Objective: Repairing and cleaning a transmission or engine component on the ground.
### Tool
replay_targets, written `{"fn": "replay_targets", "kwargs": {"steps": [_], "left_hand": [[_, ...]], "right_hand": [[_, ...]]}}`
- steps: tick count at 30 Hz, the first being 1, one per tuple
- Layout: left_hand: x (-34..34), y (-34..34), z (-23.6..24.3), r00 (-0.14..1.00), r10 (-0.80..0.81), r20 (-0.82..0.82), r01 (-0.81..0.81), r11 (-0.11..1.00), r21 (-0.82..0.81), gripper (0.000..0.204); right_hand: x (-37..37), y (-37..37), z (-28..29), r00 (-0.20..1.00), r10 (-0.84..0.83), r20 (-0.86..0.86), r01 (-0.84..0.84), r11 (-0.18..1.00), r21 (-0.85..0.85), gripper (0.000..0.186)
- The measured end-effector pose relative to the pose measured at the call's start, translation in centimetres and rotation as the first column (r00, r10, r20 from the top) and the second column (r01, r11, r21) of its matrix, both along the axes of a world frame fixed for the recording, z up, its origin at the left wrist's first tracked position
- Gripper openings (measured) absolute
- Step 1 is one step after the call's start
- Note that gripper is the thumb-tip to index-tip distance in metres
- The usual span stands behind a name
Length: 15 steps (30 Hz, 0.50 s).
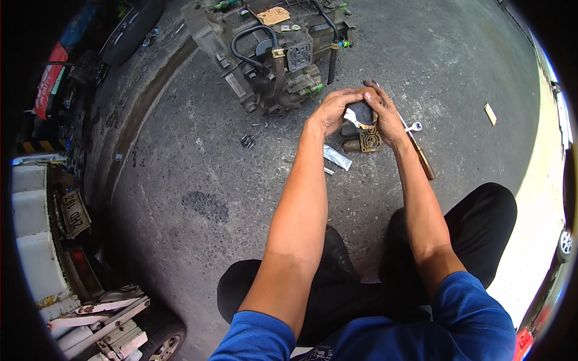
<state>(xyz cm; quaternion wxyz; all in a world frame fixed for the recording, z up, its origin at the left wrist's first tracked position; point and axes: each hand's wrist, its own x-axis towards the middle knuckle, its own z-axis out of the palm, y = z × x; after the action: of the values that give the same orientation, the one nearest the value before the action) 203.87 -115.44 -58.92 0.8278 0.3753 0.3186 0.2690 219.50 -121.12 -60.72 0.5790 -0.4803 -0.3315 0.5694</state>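
In front of me, both hands are closed on a dark grey sheet (361, 112) with torn white and brown edges, which looks like sandpaper. My left hand (330, 111) grips its left side. My right hand (387, 117) holds its right side, with the thumb pressed on its top edge. Just below the sheet, a metal housing part (371, 140) with a channelled flat face lies on the ground, partly hidden by the sheet and hands. A silver squeeze tube (337, 157) rests beside it. Right of the part are a wrench (414, 127) and a long brown-handled tool (425, 162), partly behind my right arm.
A large greasy engine or gearbox unit (241, 90) with black hoses stands on the concrete ahead. Several small bolts (247, 141) lie left of my arms. A pale block (490, 114) is at far right. A white vehicle (33, 222) stands at left.
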Motion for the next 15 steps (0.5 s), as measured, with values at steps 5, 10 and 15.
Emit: {"fn": "replay_targets", "kwargs": {"steps": [5, 10, 15], "left_hand": [[-0.7, -0.3, -0.4, 0.998, 0.057, -0.04, -0.056, 0.998, 0.029, 0.043], [-0.8, 0.8, 0.2, 0.886, 0.321, -0.336, -0.187, 0.908, 0.374, 0.038], [-2.2, 1.5, 1.4, 0.868, 0.121, -0.482, 0.145, 0.867, 0.477, 0.038]], "right_hand": [[-2.3, -0.4, -1.5, 0.96, -0.166, 0.225, 0.19, 0.978, -0.088, 0.067], [-3.5, -1.2, -1.8, 0.716, -0.177, 0.676, 0.174, 0.982, 0.072, 0.081], [-3.3, -2.2, -0.3, 0.775, -0.129, 0.619, 0.003, 0.98, 0.201, 0.067]]}}
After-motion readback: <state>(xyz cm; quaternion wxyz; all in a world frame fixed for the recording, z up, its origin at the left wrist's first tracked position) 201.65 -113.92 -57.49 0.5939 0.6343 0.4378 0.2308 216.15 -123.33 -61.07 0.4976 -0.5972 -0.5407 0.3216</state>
